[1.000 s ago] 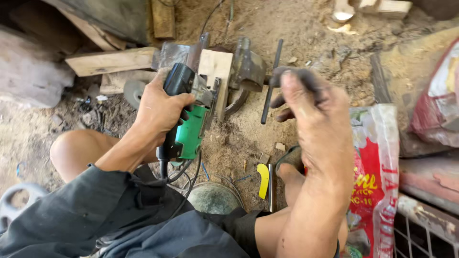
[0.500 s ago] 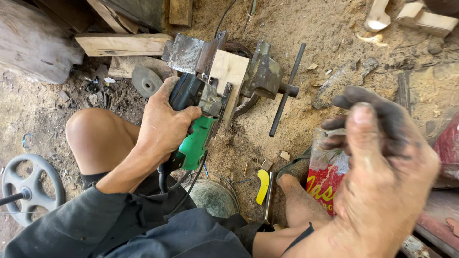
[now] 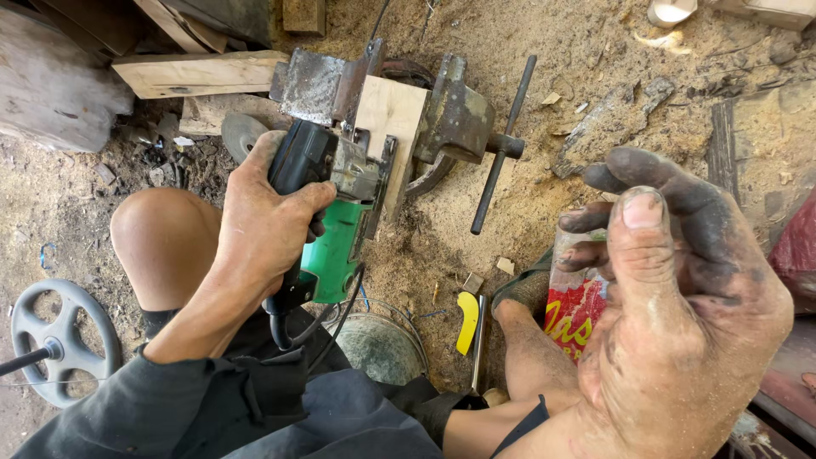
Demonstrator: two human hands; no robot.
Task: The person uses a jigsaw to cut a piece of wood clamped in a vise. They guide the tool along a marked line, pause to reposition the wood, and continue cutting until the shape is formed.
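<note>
Your left hand [image 3: 259, 225] is wrapped tight around the black handle of the green power tool [image 3: 336, 229], fingers closed on it, with its nose set against the pale wood block [image 3: 393, 127]. That block stands clamped in the rusty bench vise [image 3: 450, 119], which sits on the sawdust-covered ground [image 3: 527, 229] just ahead of your left knee [image 3: 161, 242]. The vise's handle bar [image 3: 501, 140] hangs slanted off its right side, untouched.

Your right hand [image 3: 680, 297] is lifted close to the camera, blackened with grime, fingers loosely curled and holding nothing, well apart from the vise and the tool.

By the look of it, you are at the working step on the clamped block, with only 1 hand on the tool. The next move seems to call for that free hand to come down and steady either the tool body or the block, kept away from the working end, and for the black cord [image 3: 327, 319] trailing under your wrist to stay out of the way.

Beside you lie a grey hand wheel [image 3: 64, 340] at left, a yellow-handled tool [image 3: 467, 323] between your legs, and a red printed sack [image 3: 578, 306].
</note>
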